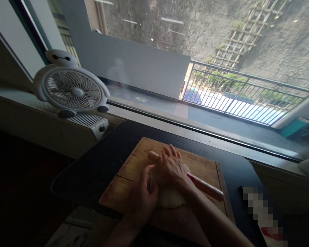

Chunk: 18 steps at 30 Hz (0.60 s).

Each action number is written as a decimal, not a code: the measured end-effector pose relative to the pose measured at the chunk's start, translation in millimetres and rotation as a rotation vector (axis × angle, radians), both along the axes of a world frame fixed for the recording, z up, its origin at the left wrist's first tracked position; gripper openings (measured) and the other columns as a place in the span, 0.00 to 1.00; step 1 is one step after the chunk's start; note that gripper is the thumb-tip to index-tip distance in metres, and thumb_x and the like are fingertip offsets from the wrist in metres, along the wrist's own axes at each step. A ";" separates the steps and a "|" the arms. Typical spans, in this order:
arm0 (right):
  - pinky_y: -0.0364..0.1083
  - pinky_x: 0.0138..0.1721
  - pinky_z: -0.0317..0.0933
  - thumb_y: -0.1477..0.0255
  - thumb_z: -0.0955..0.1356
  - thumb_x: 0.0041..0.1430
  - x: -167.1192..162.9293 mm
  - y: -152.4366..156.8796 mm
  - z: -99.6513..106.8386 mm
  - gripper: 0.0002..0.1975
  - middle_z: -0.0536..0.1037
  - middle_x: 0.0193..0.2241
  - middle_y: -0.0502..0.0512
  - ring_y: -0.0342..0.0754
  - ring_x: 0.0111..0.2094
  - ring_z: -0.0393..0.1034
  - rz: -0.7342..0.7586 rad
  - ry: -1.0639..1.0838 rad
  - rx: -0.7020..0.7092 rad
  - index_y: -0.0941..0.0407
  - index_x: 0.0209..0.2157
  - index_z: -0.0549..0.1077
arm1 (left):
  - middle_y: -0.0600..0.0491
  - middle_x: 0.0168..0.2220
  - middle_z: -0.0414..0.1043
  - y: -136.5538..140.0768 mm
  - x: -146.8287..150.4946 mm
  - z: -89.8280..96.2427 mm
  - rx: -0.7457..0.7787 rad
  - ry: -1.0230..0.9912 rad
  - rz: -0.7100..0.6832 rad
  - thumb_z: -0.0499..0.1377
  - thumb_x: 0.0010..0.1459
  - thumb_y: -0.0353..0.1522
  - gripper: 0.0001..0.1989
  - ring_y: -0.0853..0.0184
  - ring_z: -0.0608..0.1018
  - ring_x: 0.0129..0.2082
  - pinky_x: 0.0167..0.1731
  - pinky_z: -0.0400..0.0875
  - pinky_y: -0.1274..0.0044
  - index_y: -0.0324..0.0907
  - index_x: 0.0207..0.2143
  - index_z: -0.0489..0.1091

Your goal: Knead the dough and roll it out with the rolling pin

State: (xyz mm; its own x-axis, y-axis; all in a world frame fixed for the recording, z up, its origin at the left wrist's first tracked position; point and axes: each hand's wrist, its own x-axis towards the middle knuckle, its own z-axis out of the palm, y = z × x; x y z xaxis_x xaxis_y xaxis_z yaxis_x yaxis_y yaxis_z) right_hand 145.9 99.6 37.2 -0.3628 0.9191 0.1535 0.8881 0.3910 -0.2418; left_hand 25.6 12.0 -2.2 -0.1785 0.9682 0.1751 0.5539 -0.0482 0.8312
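A pale flat piece of dough lies on a wooden cutting board. Across the dough, at a slant, rests a rolling pin with a reddish band. My right hand is laid over the pin with its fingers stretched out, hiding the middle of it. At the dough's left edge is my left hand, its thumb and forefinger curved and apart. Its other fingers are in shadow, and I cannot tell how firmly it touches the dough.
The board stands on a dark table beside a window. A white character-shaped fan stands on a heater at the left. A blurred-out item lies at the table's right side. Beyond the glass is a railing.
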 end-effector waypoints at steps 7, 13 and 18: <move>0.59 0.59 0.39 0.61 0.49 0.67 6.8 33.9 1.9 0.25 0.55 0.61 0.59 0.56 0.64 0.37 -0.116 -0.008 -0.168 0.55 0.53 0.65 | 0.54 0.34 0.75 0.2 3.1 3.1 0.044 -0.060 0.020 0.53 0.55 0.35 0.23 0.64 0.79 0.33 0.32 0.73 0.76 0.46 0.55 0.57; 0.58 0.59 0.37 0.61 0.51 0.67 -0.2 24.3 -7.1 0.24 0.57 0.61 0.59 0.56 0.64 0.37 0.031 -0.021 0.077 0.57 0.55 0.62 | 0.56 0.31 0.75 -0.1 3.1 2.2 0.029 -0.027 -0.016 0.52 0.55 0.34 0.23 0.65 0.78 0.33 0.34 0.73 0.75 0.46 0.54 0.56; 0.54 0.50 0.51 0.66 0.53 0.67 20.7 50.1 9.5 0.20 0.72 0.44 0.64 0.55 0.49 0.61 -0.124 -0.078 0.170 0.58 0.38 0.72 | 0.57 0.31 0.75 1.7 4.4 3.1 0.012 0.021 0.043 0.52 0.54 0.34 0.23 0.66 0.78 0.31 0.32 0.70 0.77 0.47 0.54 0.56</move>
State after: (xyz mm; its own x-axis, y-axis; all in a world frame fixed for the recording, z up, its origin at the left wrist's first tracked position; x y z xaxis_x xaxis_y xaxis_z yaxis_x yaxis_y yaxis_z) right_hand 166.7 149.6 46.7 -0.2656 0.9207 0.2859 0.9454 0.3069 -0.1100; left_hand 30.0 13.7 0.9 -0.2158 0.9576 0.1909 0.5731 -0.0341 0.8188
